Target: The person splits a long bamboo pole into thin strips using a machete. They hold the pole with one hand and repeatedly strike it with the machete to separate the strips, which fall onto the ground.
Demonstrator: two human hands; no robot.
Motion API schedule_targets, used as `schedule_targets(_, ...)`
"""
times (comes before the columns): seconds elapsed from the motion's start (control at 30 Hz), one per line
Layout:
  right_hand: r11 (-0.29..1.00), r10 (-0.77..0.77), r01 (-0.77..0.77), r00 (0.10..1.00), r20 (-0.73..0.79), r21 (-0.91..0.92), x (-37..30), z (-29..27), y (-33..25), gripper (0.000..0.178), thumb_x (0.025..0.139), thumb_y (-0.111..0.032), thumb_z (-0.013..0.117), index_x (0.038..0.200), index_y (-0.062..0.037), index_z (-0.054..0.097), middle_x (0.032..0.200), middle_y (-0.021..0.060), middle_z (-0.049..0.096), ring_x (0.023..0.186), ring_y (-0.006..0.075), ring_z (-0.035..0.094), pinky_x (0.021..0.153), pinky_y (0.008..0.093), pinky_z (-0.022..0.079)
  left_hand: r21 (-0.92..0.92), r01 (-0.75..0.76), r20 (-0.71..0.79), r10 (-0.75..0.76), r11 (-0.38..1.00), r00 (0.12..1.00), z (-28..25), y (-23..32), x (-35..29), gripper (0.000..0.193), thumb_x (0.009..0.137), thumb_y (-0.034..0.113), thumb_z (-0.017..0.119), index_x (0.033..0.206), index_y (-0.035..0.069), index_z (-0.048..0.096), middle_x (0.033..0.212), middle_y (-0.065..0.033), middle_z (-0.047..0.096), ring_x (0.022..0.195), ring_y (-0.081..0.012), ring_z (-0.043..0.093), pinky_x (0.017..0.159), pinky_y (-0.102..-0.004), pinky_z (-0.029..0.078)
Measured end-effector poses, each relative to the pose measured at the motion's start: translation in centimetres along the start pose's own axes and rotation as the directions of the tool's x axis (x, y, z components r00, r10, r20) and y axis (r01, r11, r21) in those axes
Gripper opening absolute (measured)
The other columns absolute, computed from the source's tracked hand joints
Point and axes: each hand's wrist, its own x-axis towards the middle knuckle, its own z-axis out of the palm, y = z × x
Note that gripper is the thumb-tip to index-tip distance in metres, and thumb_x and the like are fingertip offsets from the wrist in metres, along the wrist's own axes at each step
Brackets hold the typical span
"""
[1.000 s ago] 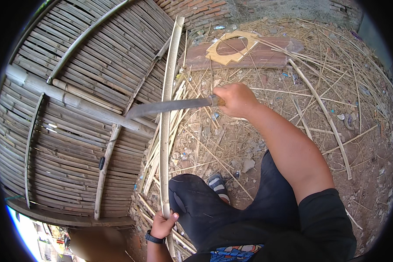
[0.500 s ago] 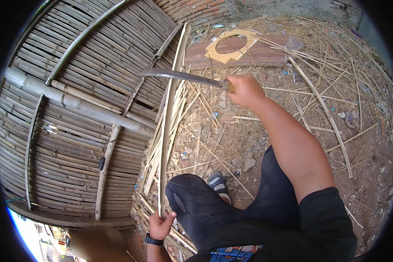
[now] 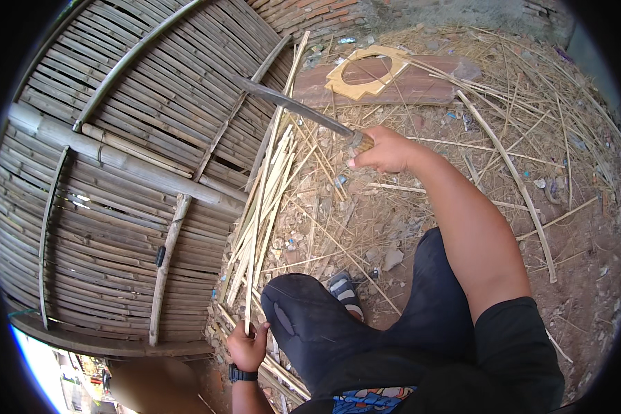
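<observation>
My left hand (image 3: 247, 347), with a dark watch on its wrist, is closed around the lower end of a long pale bamboo strip (image 3: 250, 293). The strip rises away from me beside my left knee, its narrow side showing. In my right hand (image 3: 392, 149) is a machete (image 3: 297, 107), gripped by its wooden handle. Its long dark blade slants up and left and crosses the strip's upper part in the picture. Whether blade and strip touch, I cannot tell. Beneath the strip lies a pile of split bamboo strips (image 3: 277, 169).
A slatted bamboo wall (image 3: 124, 221) fills the left side. Farther off, a brown board (image 3: 428, 79) bears a yellowish panel with a round hole (image 3: 332, 84). Thin bamboo pieces, stones and scraps litter the dirt ground. A sandalled foot (image 3: 345, 293) shows between my knees.
The bamboo strip has turned from its broad face to a narrower side, my left hand shifting slightly up and left. The machete has tilted, its tip rising and its handle end dropping a little.
</observation>
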Motion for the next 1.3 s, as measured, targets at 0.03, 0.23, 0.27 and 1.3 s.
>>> schedule_targets(0.03,0.998,0.057,-0.059,0.990,0.128,0.012,-0.4,0.4,-1.2,0.038,0.080,-0.028,0.081,0.103,-0.0018,0.068,0.074,0.0034,0.062,0.063,0.0148,0.057,0.057,0.0325,0.045,-0.002,-0.007,-0.008,0.007,1.000,1.000,0.3,-0.1,0.0,0.039,0.079,0.023,0.086,0.072,0.003,0.054,0.057,-0.0087,0.053,0.050,-0.0195,0.049,0.050,-0.0332,0.042)
schedule_targets(0.23,0.958,0.079,-0.165,0.937,0.340,0.233,-0.7,-0.2,-1.1,0.026,0.081,-0.022,0.081,0.089,-0.0082,0.060,0.061,-0.0028,0.051,0.049,0.0064,0.045,0.045,0.0261,0.034,-0.110,0.011,0.024,-0.008,0.994,1.000,0.7,0.2,0.1,0.040,0.079,0.020,0.087,0.071,0.003,0.051,0.057,-0.0057,0.051,0.052,-0.0132,0.046,0.049,-0.0296,0.039)
schedule_targets(0.27,0.933,0.051,-0.164,0.941,0.334,0.320,-0.5,-0.2,-0.6,0.026,0.081,-0.021,0.081,0.089,-0.0086,0.060,0.060,-0.0036,0.050,0.048,0.0058,0.044,0.043,0.0255,0.033,-0.140,0.030,0.047,-0.023,0.990,0.999,0.5,0.3,0.2,0.040,0.080,0.019,0.086,0.071,0.004,0.051,0.057,-0.0045,0.050,0.052,-0.0114,0.045,0.049,-0.0285,0.038)
schedule_targets(1.3,0.822,-0.349,0.322,0.936,0.032,-0.470,-1.1,3.9,-3.4,0.018,0.081,-0.023,0.073,0.093,-0.0108,0.068,0.075,0.0132,0.067,0.072,0.0337,0.067,0.070,0.0460,0.053,-0.507,0.340,0.461,-0.084,0.792,0.883,-1.0,0.0,-0.7,0.037,0.087,0.009,0.081,0.074,0.011,0.046,0.064,0.0085,0.042,0.059,-0.0033,0.037,0.053,-0.0230,0.034)
